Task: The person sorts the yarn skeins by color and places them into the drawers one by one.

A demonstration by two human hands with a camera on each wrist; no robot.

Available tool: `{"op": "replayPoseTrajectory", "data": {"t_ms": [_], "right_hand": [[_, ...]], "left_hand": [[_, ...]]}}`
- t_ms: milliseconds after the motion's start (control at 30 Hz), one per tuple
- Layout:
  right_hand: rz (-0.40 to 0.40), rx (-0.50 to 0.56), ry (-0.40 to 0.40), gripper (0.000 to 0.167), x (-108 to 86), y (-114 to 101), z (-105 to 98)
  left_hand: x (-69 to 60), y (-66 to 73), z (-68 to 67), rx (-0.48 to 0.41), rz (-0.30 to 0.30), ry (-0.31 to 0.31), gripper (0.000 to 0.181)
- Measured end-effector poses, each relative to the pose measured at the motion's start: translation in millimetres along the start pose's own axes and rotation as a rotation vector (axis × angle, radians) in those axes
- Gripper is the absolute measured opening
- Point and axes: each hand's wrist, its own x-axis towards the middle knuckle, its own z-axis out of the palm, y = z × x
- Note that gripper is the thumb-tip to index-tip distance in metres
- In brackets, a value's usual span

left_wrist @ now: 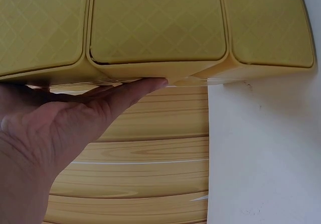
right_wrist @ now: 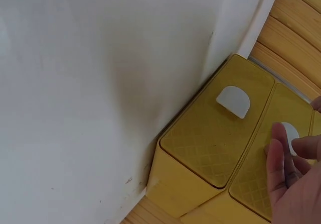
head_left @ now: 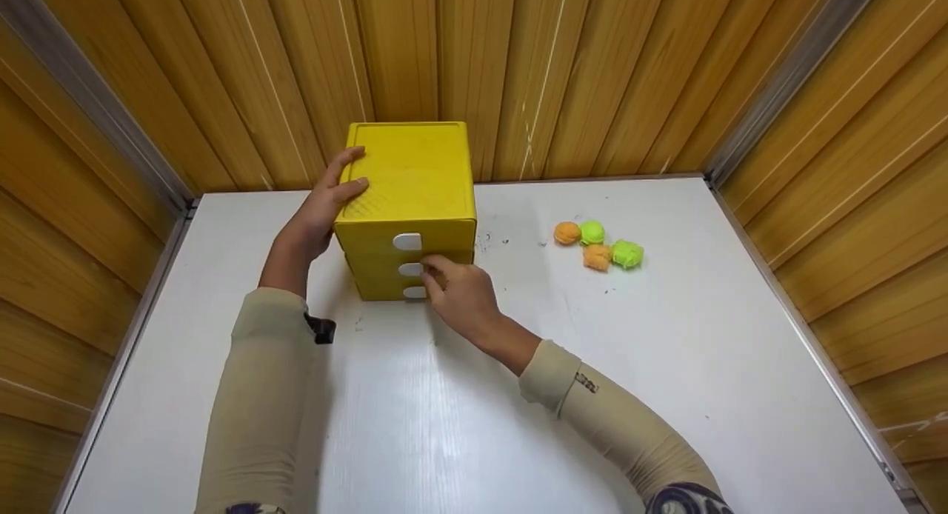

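A yellow box of three stacked drawers (head_left: 411, 173) stands on the white table, each drawer front bearing a white tab. The left hand (head_left: 318, 207) lies along the box's left side, its fingertips over the top edge. In the left wrist view that hand (left_wrist: 75, 118) reaches along the box (left_wrist: 158, 23) with its fingers extended. With thumb and finger the right hand (head_left: 465, 295) pinches the middle drawer's white tab (head_left: 410, 269). The right wrist view shows this hand (right_wrist: 298, 176) at the middle tab (right_wrist: 290, 136), beside the bottom drawer's tab (right_wrist: 234, 101).
Two orange balls (head_left: 566, 233) (head_left: 597, 258) and two green balls (head_left: 592, 232) (head_left: 628, 254) lie together on the table (head_left: 703, 336), right of the box. Wood-patterned walls (head_left: 592, 69) rise behind and on both sides.
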Motion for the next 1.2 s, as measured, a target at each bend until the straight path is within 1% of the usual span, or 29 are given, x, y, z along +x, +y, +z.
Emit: {"op": "replayPoseTrajectory", "data": {"t_ms": [167, 333, 433, 567, 767, 1000, 1200], "right_hand": [[0.019, 0.076, 0.013, 0.013, 2.8, 0.2, 4.2], [0.034, 0.095, 0.04, 0.009, 5.9, -0.2, 5.6], [0.037, 0.104, 0.04, 0.009, 6.9, -1.0, 5.1], [0.035, 0.111, 0.026, 0.009, 7.7, -1.1, 4.7], [0.048, 0.112, 0.002, 0.01, 7.6, 1.0, 4.3], [0.021, 0.097, -0.003, 0.01, 8.8, 1.5, 2.4], [0.014, 0.087, -0.003, 0.009, 8.7, 3.3, 1.6]], "left_hand": [[0.2, -0.1, 0.2, 0.0, -0.001, -0.002, 0.064], [0.2, 0.5, 0.9, 0.001, 0.005, -0.003, 0.063], [0.8, 0.8, 1.0, 0.001, 0.018, -0.001, 0.064], [1.7, 0.7, 0.8, -0.002, 0.025, 0.005, 0.064], [1.9, -0.2, 1.2, -0.008, 0.017, 0.005, 0.065], [0.6, 0.2, 0.7, -0.002, 0.016, 0.006, 0.065], [1.0, 1.0, 1.7, 0.003, 0.012, 0.001, 0.065]]}}
